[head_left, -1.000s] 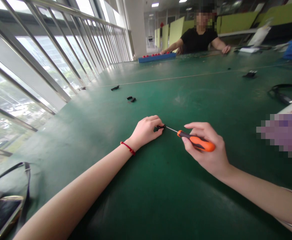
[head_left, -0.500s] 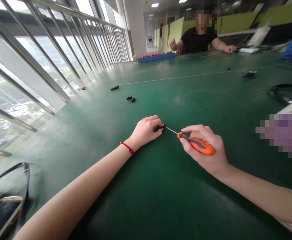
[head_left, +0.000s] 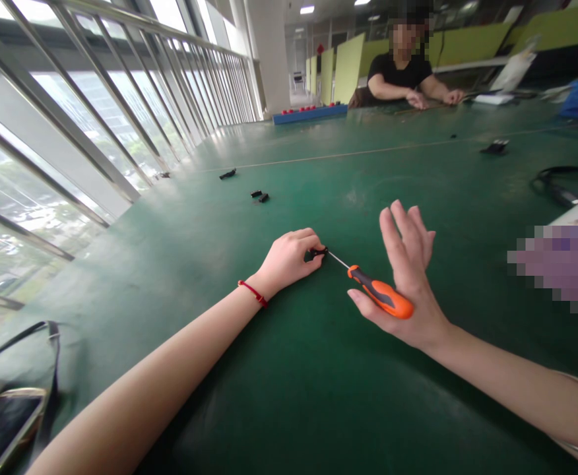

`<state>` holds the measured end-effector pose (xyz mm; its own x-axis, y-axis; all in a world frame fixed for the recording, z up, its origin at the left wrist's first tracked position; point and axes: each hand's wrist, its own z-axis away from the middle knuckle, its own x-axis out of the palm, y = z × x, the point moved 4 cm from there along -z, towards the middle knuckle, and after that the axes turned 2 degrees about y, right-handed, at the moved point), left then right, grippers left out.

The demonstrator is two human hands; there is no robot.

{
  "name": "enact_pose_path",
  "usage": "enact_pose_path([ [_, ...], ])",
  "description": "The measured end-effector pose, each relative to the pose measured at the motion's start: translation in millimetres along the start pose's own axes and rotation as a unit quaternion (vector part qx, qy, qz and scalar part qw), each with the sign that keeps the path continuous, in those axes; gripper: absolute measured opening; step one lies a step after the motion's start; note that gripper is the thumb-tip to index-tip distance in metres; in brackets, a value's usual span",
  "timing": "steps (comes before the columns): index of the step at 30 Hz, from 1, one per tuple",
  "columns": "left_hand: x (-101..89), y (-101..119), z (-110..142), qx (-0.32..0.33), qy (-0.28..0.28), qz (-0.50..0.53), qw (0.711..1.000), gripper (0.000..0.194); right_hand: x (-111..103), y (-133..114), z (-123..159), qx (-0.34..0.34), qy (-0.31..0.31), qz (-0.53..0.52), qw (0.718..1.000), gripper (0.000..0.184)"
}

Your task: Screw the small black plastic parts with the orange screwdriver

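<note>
One screwdriver (head_left: 381, 292), between both hands (head_left: 293, 259) (head_left: 420, 293)

The left hand (head_left: 291, 258) partly hides the black piece (head_left: 320, 251) it pinches.

Smooth plastic, bright metal

The rounded orange-and-grey screwdriver handle (head_left: 384, 294) looks like smooth plastic; its thin silver shaft (head_left: 339, 259), bright metal. The broad green tabletop (head_left: 279, 382) is smooth, with a soft sheen and pale scuffs. The tall silver barred railing (head_left: 130, 22) looks like polished metal, the black gold-rimmed phone (head_left: 9, 422) glossy, the thin red bracelet (head_left: 252, 292) cord-like.
</note>
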<state>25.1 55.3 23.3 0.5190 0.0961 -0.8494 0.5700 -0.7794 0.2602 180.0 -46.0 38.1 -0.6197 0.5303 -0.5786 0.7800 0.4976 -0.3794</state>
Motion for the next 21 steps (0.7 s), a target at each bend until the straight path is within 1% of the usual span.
enact_pose_path([
  [3, 0.2, 0, 0, 0.001, 0.000, 0.001, 1.000, 0.008, 3, 1, 2, 0.006, -0.011, 0.010, 1.000, 0.097],
  [7, 0.9, -2, 0, -0.008, 0.002, 0.009, 1.000, 0.008, 6, 3, 4, -0.006, -0.019, 0.033, 0.999, 0.096],
  [9, 0.6, -5, 0, -0.019, 0.014, 0.022, 0.999, 0.009, 8, 5, 4, -0.007, -0.025, 0.032, 0.999, 0.091],
  [11, 0.0, -8, 0, -0.033, 0.031, 0.040, 0.998, 0.011, 10, 7, 3, 0.002, -0.055, 0.011, 0.998, 0.084],
  [14, -0.4, -14, 0, -0.057, 0.044, 0.060, 0.996, 0.012, 11, 11, 2, 0.038, -0.097, -0.032, 0.994, 0.065],
  [17, -0.2, -18, 0, -0.082, 0.044, 0.074, 0.993, 0.014, 8, 11, 0, 0.051, -0.081, -0.054, 0.994, 0.049],
  [19, -0.1, -20, 0, -0.099, 0.045, 0.086, 0.990, 0.015, 8, 11, -1, 0.050, -0.076, -0.053, 0.994, 0.048],
  [21, 0.2, -22, 0, -0.116, 0.045, 0.094, 0.988, 0.016, 9, 12, 0, 0.055, -0.086, -0.047, 0.994, 0.051],
])
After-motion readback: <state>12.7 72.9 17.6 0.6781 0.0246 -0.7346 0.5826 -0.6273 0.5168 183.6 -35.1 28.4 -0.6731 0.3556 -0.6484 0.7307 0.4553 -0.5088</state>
